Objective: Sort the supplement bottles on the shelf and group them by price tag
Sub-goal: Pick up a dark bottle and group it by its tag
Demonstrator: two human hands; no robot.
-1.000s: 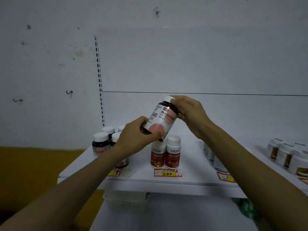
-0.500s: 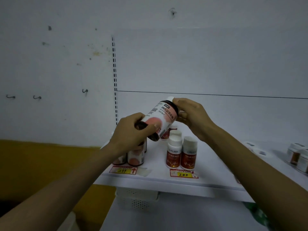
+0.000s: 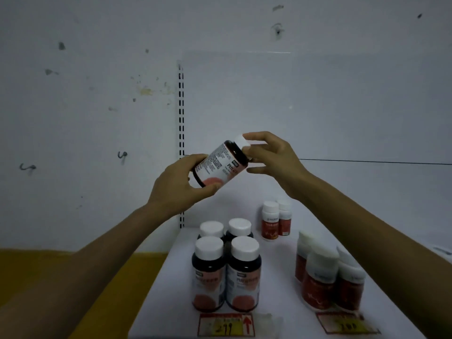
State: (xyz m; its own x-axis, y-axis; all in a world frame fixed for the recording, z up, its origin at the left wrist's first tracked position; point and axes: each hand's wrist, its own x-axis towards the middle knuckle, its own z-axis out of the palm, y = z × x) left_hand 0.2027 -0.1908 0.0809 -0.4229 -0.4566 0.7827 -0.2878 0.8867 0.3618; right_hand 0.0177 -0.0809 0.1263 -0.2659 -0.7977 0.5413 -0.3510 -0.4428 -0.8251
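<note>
A dark supplement bottle (image 3: 221,163) with a white cap and pink label is held tilted in the air above the shelf (image 3: 276,272). My left hand (image 3: 179,183) grips its base. My right hand (image 3: 270,159) has fingertips on the white cap and neck, the lower fingers spread. Below stand several matching dark bottles (image 3: 226,267) behind a red and yellow price tag (image 3: 226,325) reading 299. To the right is a cluster of red-label bottles (image 3: 327,280) behind another price tag (image 3: 347,325). Two more red-label bottles (image 3: 276,221) stand further back.
The white back panel (image 3: 318,106) rises behind the shelf, with a slotted upright (image 3: 181,143) at its left edge. A marked white wall (image 3: 85,118) and yellow floor (image 3: 73,265) lie to the left. A clear tag holder (image 3: 267,320) sits on the shelf's front edge.
The camera has moved closer and looks down more on the shelf. The held bottle has been turned, so small print now faces me. My right fingers have loosened around the cap.
</note>
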